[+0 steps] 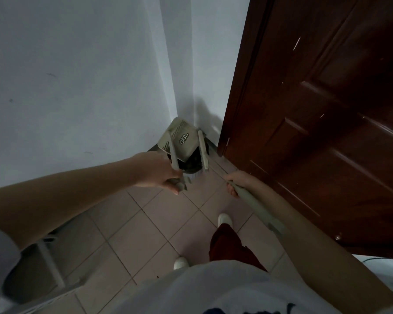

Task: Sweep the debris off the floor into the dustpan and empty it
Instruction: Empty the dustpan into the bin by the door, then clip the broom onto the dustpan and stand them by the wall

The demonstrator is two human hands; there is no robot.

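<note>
A beige dustpan [179,138] is tipped up in the corner over a dark bin [191,165], its underside with printed lettering facing me. My left hand [159,173] is closed around the dustpan's pale handle [174,158]. My right hand [236,181] grips the beige broom handle [256,207], which runs down to the right along my forearm. The broom's pale head [203,152] rests beside the dustpan at the bin's right edge. The bin's contents are too dark to make out.
A dark brown wooden door [315,121] stands ajar close on the right. White walls [77,87] meet in the corner behind the bin. Pinkish floor tiles [145,234] lie underfoot, with my white shoes [224,219] on them. A grey stool [39,268] sits at the lower left.
</note>
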